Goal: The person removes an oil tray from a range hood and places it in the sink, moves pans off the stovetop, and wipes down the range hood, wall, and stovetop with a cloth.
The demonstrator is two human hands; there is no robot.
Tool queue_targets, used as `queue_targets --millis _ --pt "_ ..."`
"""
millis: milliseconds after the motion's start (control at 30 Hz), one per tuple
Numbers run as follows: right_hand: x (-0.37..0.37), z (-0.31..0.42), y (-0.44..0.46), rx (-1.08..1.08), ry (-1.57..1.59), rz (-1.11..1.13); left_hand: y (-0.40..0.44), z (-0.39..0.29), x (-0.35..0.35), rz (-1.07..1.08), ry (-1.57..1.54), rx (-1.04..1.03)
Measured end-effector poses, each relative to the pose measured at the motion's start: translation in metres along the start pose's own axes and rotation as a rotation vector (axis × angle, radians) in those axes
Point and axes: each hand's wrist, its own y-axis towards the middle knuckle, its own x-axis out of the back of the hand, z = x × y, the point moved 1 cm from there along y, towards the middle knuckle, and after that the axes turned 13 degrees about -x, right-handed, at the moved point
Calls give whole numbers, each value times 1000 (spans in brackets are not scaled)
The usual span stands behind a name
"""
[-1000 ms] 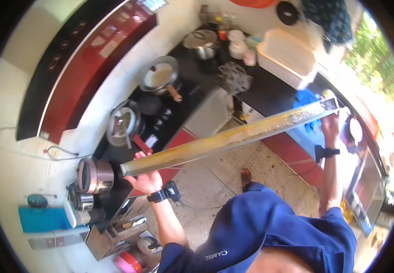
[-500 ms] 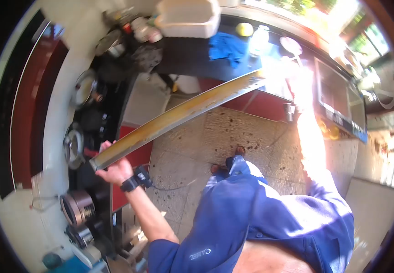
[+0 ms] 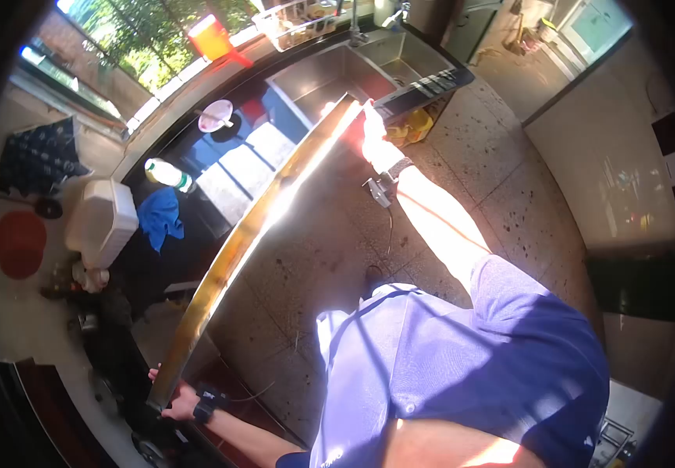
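Note:
A long, narrow metal panel (image 3: 248, 230) with yellow-brown stains and a bright edge stretches diagonally across the head view, held between my two hands. My left hand (image 3: 183, 402) grips its lower end, fingers curled around the edge. At the upper end, beside the sink, my right hand (image 3: 373, 139) is closed on the panel; strong sunlight washes out part of its fingers. Both wrists wear black bands with small devices. What exactly the panel belongs to cannot be told.
A double steel sink (image 3: 333, 74) lies just beyond the panel's upper end. On the dark counter are a blue cloth (image 3: 161, 217), a bottle (image 3: 168, 175), a pink-rimmed bowl (image 3: 215, 115) and a white tub (image 3: 103, 222). Below is the speckled tile floor (image 3: 501, 175).
My view has swung right toward the sink and window. The panel has come round with me, its right-hand end now near the sink and its slant steeper. Both hands keep their hold.

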Motion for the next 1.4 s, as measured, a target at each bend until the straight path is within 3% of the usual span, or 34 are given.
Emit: queue_targets --millis 67,233,267,300,367,400,533,700,833,933,1400 --pt "31 45 -5 66 -55 127 -7 44 -4 6 83 44" --pt "106 161 -25 151 72 135 -49 135 -32 103 129 197" --pt "129 184 -30 382 -496 108 -60 154 -40 106 150 219" --pt "133 204 -42 407 -486 81 -72 177 -48 109 159 244" --pt "133 244 -70 317 116 -50 -96 221 -63 104 184 295" --pt "142 262 -84 341 72 44 -109 243 -70 102 200 317" --pt "203 345 -94 409 166 35 -160 338 -101 105 238 395" --pt "233 437 -131 569 -80 -238 -243 469 -143 107 298 526" --pt "286 513 -144 626 -104 -300 -319 553 -178 113 345 599" --pt "329 576 -146 606 136 -263 -378 604 -201 124 368 632" --pt "451 879 -136 556 175 -317 -672 778 -272 86 437 597"
